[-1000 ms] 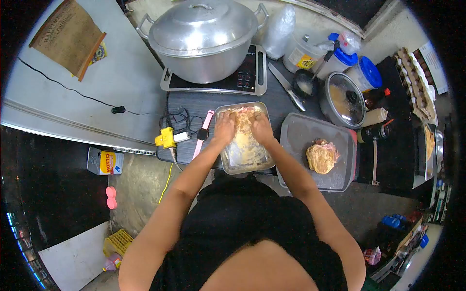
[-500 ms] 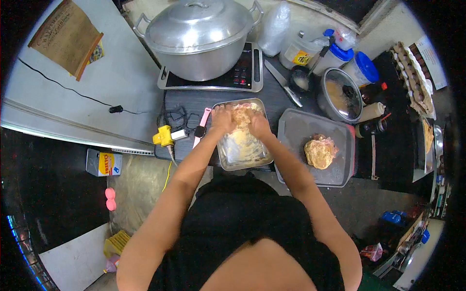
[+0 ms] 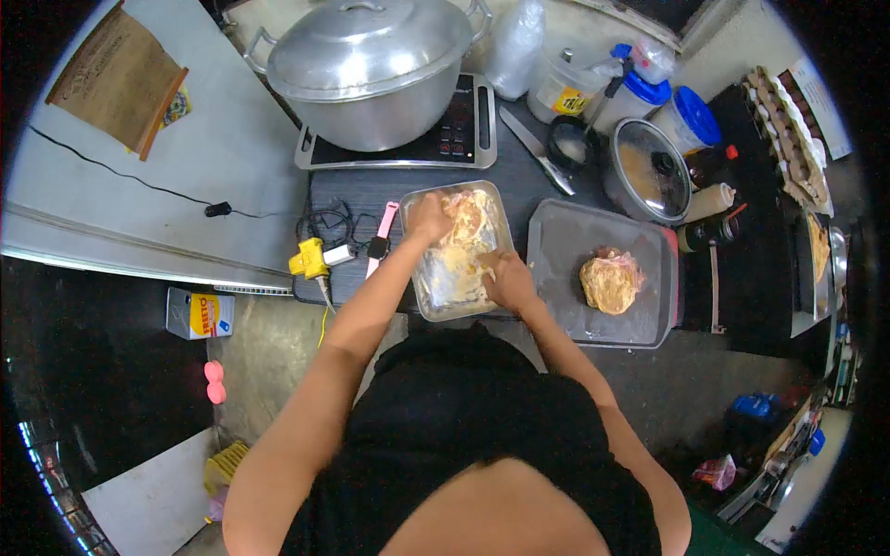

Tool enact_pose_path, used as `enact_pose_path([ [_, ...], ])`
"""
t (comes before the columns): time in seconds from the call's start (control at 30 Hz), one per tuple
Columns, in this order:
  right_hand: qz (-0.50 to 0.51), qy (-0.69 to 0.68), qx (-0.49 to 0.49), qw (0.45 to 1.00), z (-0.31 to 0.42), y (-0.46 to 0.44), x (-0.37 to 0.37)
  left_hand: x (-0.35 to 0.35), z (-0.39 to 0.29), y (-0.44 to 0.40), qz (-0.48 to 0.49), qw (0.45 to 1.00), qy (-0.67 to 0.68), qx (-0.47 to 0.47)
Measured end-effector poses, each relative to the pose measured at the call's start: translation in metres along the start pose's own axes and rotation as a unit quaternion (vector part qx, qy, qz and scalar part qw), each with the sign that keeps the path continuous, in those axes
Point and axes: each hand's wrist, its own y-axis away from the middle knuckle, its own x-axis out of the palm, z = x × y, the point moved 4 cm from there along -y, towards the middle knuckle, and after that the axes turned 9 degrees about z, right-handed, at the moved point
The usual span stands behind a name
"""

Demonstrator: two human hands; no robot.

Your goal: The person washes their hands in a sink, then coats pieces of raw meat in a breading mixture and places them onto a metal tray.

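A rectangular metal pan [image 3: 428, 301] holds pale, clumpy flour [image 3: 454, 276] and a flour-coated piece of raw meat [image 3: 471, 215] towards its far end. My left hand [image 3: 428, 219] has its fingers curled on the left edge of that meat. At the pan's right side, my right hand [image 3: 508, 281] dips bent fingers into the flour, nearer to me than the meat; its fingertips are partly hidden. Another coated piece of meat [image 3: 612, 282] lies on a grey plastic tray [image 3: 565, 241] to the right.
A large lidded pot [image 3: 371, 88] stands on an induction cooker [image 3: 468, 130] behind the pan. A knife [image 3: 538, 153], ladle [image 3: 570, 144] and glass-lidded bowl [image 3: 649, 171] sit at back right. A pink-strapped watch [image 3: 378, 246] and yellow power adapter [image 3: 310, 259] lie left.
My right hand has drawn back from the meat towards me, down into the flour. My left hand stays at the meat's left edge, its fingers now more curled.
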Motion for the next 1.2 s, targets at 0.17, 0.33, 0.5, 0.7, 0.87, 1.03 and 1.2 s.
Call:
enact_pose_path([
  [0.17,0.052,-0.033,0.064,0.996,-0.004,-0.001,-0.016,-0.038,-0.053,0.018,0.003,0.996,-0.047,0.076],
  [0.33,-0.169,-0.095,-0.027,0.981,0.024,-0.010,-0.031,-0.056,-0.069,0.022,-0.017,0.986,0.107,0.130],
  [0.5,-0.215,-0.180,-0.049,0.959,0.011,-0.047,-0.032,-0.033,-0.037,-0.001,0.107,0.942,0.311,0.068],
  [0.7,-0.195,-0.069,-0.107,0.973,0.016,-0.050,-0.029,-0.020,-0.008,0.011,0.025,0.969,0.234,0.071],
  [0.87,-0.035,0.032,-0.087,0.995,0.008,-0.039,0.036,0.018,0.007,0.054,0.107,0.986,-0.110,0.057],
  [1.03,-0.096,0.077,-0.138,0.983,0.004,-0.030,0.054,0.067,0.024,0.088,-0.055,0.938,-0.317,0.132],
  [1.2,-0.036,0.010,-0.074,0.997,-0.008,-0.048,0.043,0.038,0.019,0.070,0.019,0.968,-0.215,0.129],
])
